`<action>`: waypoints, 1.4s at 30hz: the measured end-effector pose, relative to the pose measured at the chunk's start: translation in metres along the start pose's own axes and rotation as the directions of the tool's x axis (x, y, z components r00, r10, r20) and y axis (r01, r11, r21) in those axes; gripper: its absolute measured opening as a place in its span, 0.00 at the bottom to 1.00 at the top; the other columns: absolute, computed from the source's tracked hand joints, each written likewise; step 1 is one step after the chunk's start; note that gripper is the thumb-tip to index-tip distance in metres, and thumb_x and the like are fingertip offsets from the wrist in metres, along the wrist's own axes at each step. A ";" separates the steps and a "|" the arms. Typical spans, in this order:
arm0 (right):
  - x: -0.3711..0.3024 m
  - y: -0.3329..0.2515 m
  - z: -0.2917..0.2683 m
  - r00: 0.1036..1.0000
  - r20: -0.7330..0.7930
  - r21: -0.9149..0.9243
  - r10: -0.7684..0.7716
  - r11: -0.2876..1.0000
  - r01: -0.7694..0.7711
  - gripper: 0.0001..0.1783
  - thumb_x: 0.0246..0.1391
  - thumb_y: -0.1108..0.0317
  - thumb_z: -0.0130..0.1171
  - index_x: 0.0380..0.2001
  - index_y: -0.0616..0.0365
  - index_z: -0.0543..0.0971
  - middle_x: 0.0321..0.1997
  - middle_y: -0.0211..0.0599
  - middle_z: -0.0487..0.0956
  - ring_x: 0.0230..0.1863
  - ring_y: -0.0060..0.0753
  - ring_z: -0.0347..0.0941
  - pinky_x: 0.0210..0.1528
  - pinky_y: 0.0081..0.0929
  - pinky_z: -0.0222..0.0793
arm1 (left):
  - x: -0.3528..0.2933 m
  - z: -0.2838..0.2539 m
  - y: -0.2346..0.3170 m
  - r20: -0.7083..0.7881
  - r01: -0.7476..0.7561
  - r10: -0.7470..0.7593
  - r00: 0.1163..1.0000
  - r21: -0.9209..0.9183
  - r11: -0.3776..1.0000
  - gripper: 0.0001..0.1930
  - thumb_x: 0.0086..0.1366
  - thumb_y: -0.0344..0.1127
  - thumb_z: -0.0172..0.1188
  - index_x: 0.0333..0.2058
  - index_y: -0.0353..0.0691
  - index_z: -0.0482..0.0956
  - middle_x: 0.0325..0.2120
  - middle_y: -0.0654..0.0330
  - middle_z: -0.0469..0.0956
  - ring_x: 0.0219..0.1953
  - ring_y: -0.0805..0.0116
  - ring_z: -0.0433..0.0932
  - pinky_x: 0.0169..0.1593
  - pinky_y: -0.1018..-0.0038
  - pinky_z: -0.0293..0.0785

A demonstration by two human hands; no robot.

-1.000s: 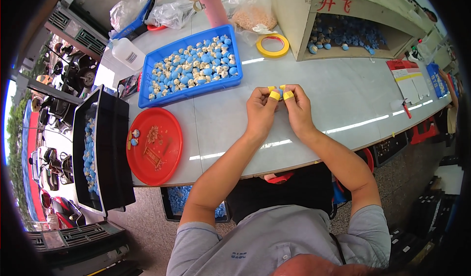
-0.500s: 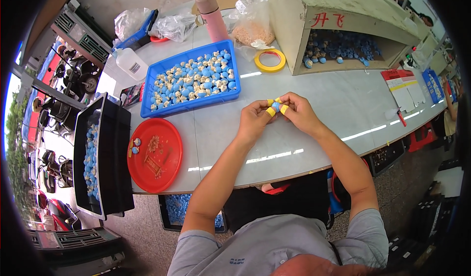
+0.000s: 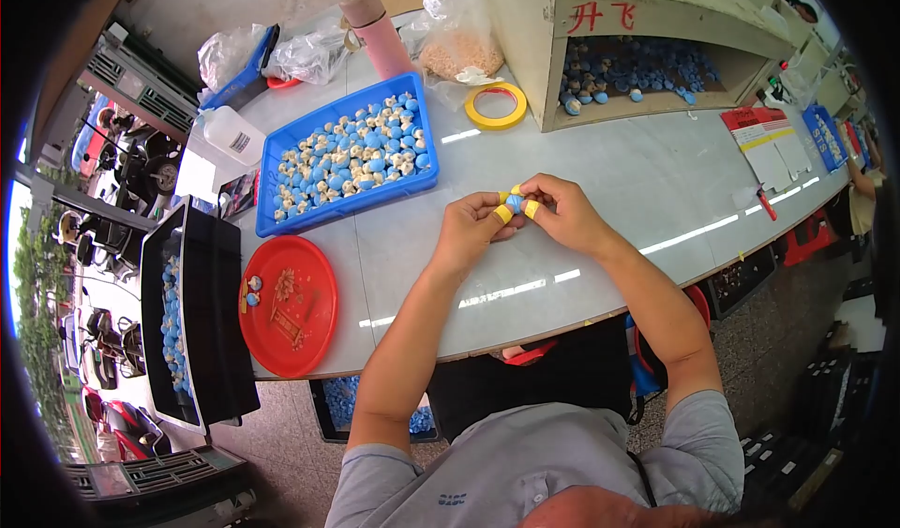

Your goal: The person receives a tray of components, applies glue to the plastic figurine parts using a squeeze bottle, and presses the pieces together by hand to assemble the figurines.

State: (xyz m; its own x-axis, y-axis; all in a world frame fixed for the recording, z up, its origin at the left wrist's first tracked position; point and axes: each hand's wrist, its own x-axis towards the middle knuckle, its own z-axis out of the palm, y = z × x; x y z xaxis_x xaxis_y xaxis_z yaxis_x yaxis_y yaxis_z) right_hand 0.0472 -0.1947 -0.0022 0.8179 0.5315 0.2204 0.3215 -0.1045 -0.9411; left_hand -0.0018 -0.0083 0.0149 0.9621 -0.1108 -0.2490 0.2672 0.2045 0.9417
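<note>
Over the grey table, my left hand [image 3: 473,228] and my right hand [image 3: 564,214] meet, both closed in a pinch on one small blue piece [image 3: 514,203]. Yellow tape wraps the thumbs and forefingers of both. The piece is rounded; its finer shape is hidden by my fingertips. To the left of my hands lies a blue tray [image 3: 345,200] full of small blue-and-cream pieces [image 3: 347,158] that look alike. A red round plate [image 3: 314,336] near the table's front left edge carries a couple of blue-and-cream pieces at its left side.
A yellow tape roll [image 3: 495,106] lies beyond my hands, beside a beige box [image 3: 647,115] holding blue pieces. Behind the tray stand a pink bottle [image 3: 380,40] and a bag of pinkish bits [image 3: 459,54]. A black bin [image 3: 220,312] is at the left; a red-topped paper [image 3: 764,139] lies right.
My hands keep their pinch on the blue piece, with the fingers shifted slightly. The whole view has shifted a little, so the table's things appear further left.
</note>
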 end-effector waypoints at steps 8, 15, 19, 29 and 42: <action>0.000 -0.018 -0.005 0.964 0.090 0.168 0.252 0.950 -0.264 0.08 0.57 0.79 0.53 0.41 0.66 0.75 0.32 0.29 0.77 0.30 0.16 0.71 0.34 0.16 0.70 | 0.000 0.001 -0.002 -0.006 -0.036 0.036 0.999 -0.021 0.999 0.12 0.65 0.22 0.55 0.45 0.23 0.71 0.40 0.48 0.79 0.41 0.60 0.83 0.44 0.77 0.81; -0.001 -0.007 -0.003 0.986 0.129 0.192 0.108 0.973 -0.131 0.06 0.57 0.82 0.51 0.36 0.62 0.72 0.34 0.28 0.75 0.34 0.13 0.69 0.36 0.14 0.68 | 0.000 0.003 -0.004 0.018 -0.056 0.056 0.998 -0.021 0.998 0.09 0.62 0.18 0.53 0.41 0.21 0.73 0.40 0.46 0.78 0.41 0.57 0.83 0.46 0.73 0.82; -0.002 -0.009 -0.002 0.985 0.133 0.156 0.111 0.979 -0.131 0.06 0.56 0.83 0.50 0.35 0.62 0.72 0.34 0.27 0.74 0.34 0.13 0.69 0.37 0.14 0.68 | 0.002 0.002 -0.009 0.008 -0.058 0.058 0.998 0.006 0.998 0.09 0.62 0.18 0.53 0.41 0.21 0.73 0.40 0.46 0.78 0.40 0.57 0.83 0.46 0.73 0.82; -0.002 -0.005 0.001 0.987 0.117 0.105 0.112 0.987 -0.125 0.06 0.56 0.83 0.49 0.36 0.62 0.72 0.32 0.29 0.76 0.33 0.14 0.70 0.37 0.16 0.68 | 0.002 0.004 -0.011 -0.014 -0.072 0.072 0.997 0.003 0.997 0.07 0.64 0.21 0.56 0.39 0.22 0.74 0.35 0.49 0.80 0.37 0.66 0.83 0.41 0.80 0.80; -0.002 -0.004 0.003 0.993 0.085 0.036 0.086 0.995 -0.089 0.05 0.57 0.81 0.50 0.36 0.64 0.72 0.31 0.31 0.78 0.32 0.15 0.74 0.36 0.16 0.69 | 0.003 0.004 -0.013 -0.023 -0.087 0.089 0.996 0.057 0.995 0.09 0.63 0.21 0.55 0.41 0.22 0.73 0.38 0.48 0.79 0.38 0.63 0.83 0.43 0.77 0.81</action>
State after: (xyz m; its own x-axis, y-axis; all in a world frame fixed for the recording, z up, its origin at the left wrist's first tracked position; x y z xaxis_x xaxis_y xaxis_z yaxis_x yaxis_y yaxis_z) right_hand 0.0427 -0.1933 0.0001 0.7992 0.5898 0.1160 0.2298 -0.1214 -0.9656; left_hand -0.0029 -0.0151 0.0025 0.9830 -0.0702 -0.1696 0.1788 0.1581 0.9711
